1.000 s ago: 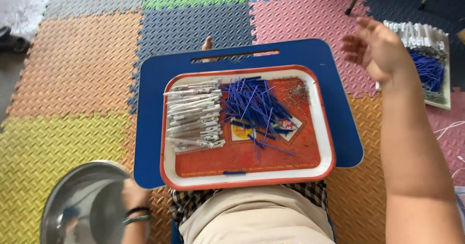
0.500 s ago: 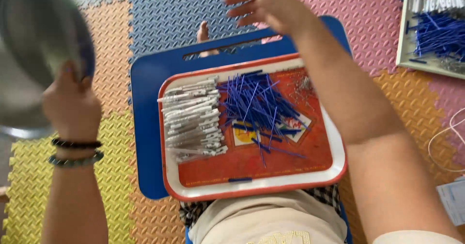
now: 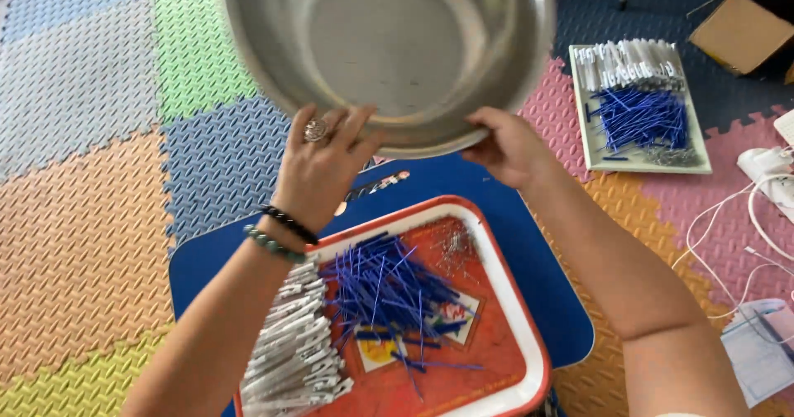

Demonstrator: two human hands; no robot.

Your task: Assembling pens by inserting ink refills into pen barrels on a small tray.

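Observation:
Both hands hold a large empty steel bowl (image 3: pixel 389 45) up in front of me, tilted so its inside faces me. My left hand (image 3: pixel 322 165), with a ring and two bead bracelets, grips the near rim. On the rim's right side my right hand (image 3: pixel 513 148) grips it too. Below the bowl lies an orange tray with a white rim (image 3: pixel 513 301) on a blue lap table (image 3: pixel 538 260). The tray carries a heap of thin blue sticks (image 3: pixel 389 289) and a row of white clip-like pieces (image 3: pixel 289 359).
Coloured foam floor mats (image 3: pixel 91 177) cover the floor. A second white tray (image 3: pixel 695 148) with blue sticks and white pieces lies at the right. A cardboard box (image 3: pixel 732 24) sits far right, with white cords (image 3: pixel 769 210) and a paper packet (image 3: pixel 761 347) below it.
The bowl came up from the floor at my lower left to the middle, above the tray. My right hand moved in from the right and took its rim.

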